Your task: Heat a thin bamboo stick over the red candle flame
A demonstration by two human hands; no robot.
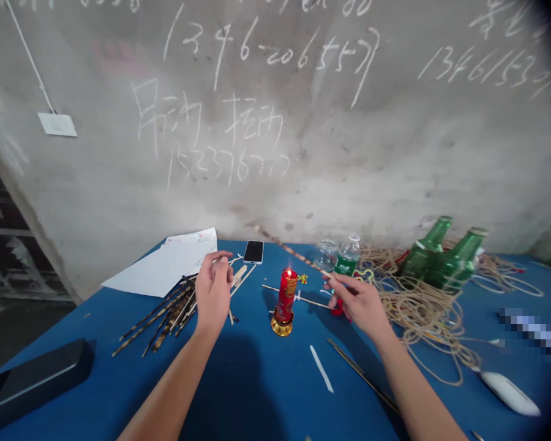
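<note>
My right hand (359, 308) is shut on a long, thin mottled bamboo stick (294, 252), which runs up and to the left across the table. My left hand (213, 291) hangs with curled fingers above a loose pile of mottled bamboo sticks (165, 313), close to some pale thin splints (239, 277). Whether those fingers hold a splint is hidden. Between my hands stands a lit red candle (286, 295) in a gold holder (281, 324). A thin pale stick (298, 298) lies behind it, reaching towards my right hand.
A blue table (257, 392) meets a concrete wall (303, 153) marked with white writing. On it are white papers (165, 263), a phone (253, 252), a glass jar (326, 255), a water bottle (347, 256), green bottles (444, 257), tangled twine (422, 309), a white mouse (509, 393) and a black case (32, 386).
</note>
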